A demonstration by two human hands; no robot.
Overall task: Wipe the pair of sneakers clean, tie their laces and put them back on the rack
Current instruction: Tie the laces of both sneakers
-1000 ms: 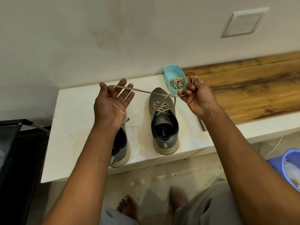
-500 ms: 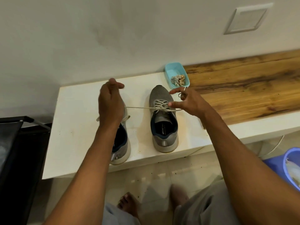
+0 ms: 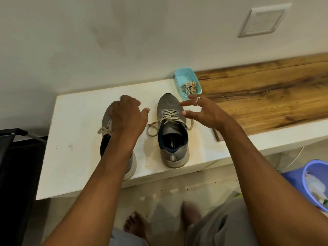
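Two grey sneakers stand side by side on a white bench [image 3: 76,148], toes toward the wall. The right sneaker [image 3: 172,135] has its beige lace [image 3: 152,129] lying in a loose loop on its left side and another strand on its right. My left hand [image 3: 126,118] hovers over the left sneaker [image 3: 106,125] and hides most of it; its fingers are spread and hold nothing. My right hand [image 3: 204,112], wearing a ring, floats just right of the right sneaker's toe, fingers apart and empty.
A small turquoise tray [image 3: 185,75] with a crumpled cloth sits by the wall behind the right sneaker. A wooden slab [image 3: 266,89] covers the bench to the right. A purple bucket [image 3: 305,183] stands on the floor at right, a black rack [image 3: 16,157] at left.
Both hands pulled the right sneaker's lace taut, came down toward the shoe, then let go. The lace now lies slack in loops beside the sneaker.
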